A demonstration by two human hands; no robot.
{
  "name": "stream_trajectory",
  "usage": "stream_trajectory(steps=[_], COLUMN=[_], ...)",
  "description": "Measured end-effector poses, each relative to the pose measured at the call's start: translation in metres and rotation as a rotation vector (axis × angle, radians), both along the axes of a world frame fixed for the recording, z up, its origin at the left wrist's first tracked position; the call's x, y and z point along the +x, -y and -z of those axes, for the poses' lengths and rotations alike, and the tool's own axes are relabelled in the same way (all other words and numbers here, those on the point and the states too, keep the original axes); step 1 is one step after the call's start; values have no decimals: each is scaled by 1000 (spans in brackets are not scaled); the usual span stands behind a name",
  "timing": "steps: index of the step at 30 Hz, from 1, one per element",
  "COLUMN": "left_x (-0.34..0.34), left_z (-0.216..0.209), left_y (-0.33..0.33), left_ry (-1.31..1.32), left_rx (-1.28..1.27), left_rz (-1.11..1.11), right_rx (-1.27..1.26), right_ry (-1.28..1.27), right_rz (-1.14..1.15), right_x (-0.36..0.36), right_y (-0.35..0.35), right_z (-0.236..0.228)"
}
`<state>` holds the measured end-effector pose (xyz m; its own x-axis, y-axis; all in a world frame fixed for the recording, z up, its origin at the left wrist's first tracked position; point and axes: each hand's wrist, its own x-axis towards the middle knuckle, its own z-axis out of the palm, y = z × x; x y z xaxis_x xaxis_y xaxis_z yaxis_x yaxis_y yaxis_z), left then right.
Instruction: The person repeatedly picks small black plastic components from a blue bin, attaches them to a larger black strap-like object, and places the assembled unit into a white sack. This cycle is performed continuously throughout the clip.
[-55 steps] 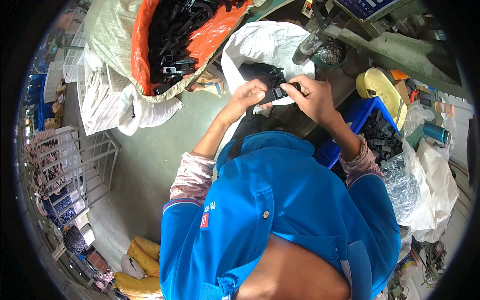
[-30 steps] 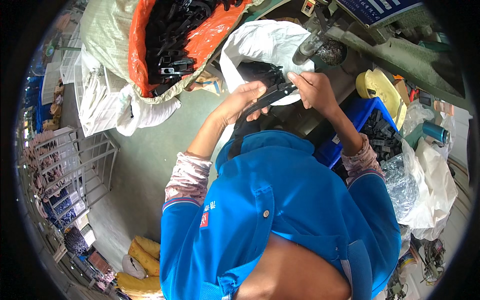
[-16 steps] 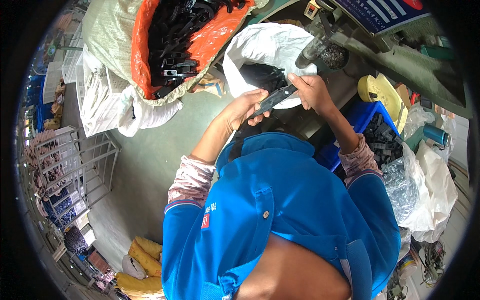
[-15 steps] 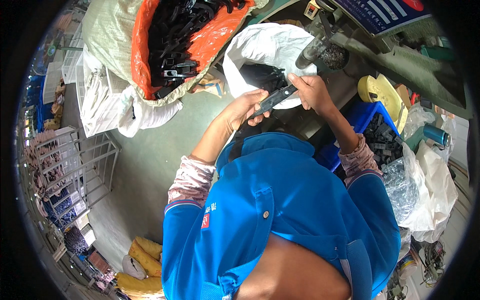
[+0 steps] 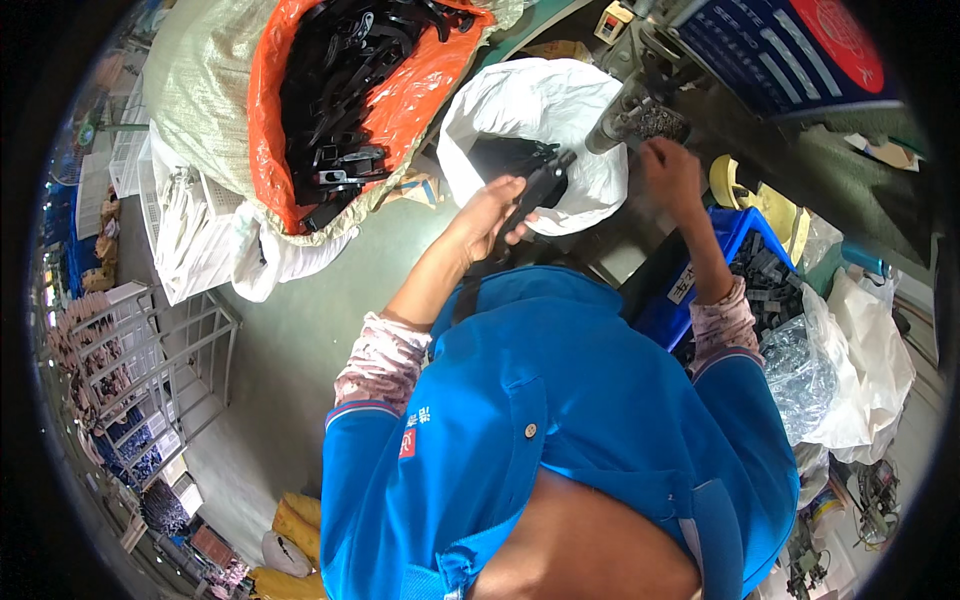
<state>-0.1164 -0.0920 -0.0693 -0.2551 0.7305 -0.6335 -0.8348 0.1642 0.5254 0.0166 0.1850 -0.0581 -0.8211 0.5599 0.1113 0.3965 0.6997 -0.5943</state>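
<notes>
My left hand [image 5: 488,218] is closed round a long black plastic part [image 5: 543,186], held tilted in front of the white sack [image 5: 605,190]. A small round fitting shows near the part's upper end. To the right, my right hand [image 5: 672,178] is beside a round dish of small metal pieces [image 5: 662,124], below a metal tube of the machine [image 5: 615,115]. Its fingers are curled and slightly blurred; what they pinch, if anything, is hidden. Black parts [image 5: 510,158] lie inside the white sack.
A large woven sack with an orange liner [image 5: 268,120], full of black clamp-like parts, stands at upper left. On the right are a blue bin [image 5: 668,300] of dark pieces, a yellow container [image 5: 722,180] and clear plastic bags [image 5: 800,380]. A metal rack [image 5: 190,345] stands left.
My right hand has let go of the black part and moved right, to the dish of metal pieces. My left hand keeps the part, now tilted more steeply.
</notes>
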Motion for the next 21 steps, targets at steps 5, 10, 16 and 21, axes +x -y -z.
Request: stream_trajectory(steps=[5, 10, 16, 21], left_x=[-14, -57, -160, -213], left_z=[5, 35, 14, 46], left_y=[-31, 12, 90, 106], left_ry=[-235, -769, -1665, -1936], left_rx=[47, 17, -704, -851], left_rz=[-22, 52, 413, 1083], right_rx=[344, 533, 220, 337], right_ry=[270, 452, 461, 440], right_rz=[101, 112, 277, 240], right_x=[-24, -23, -12, 0], right_y=[-61, -118, -113, -116], right_z=[53, 122, 117, 127])
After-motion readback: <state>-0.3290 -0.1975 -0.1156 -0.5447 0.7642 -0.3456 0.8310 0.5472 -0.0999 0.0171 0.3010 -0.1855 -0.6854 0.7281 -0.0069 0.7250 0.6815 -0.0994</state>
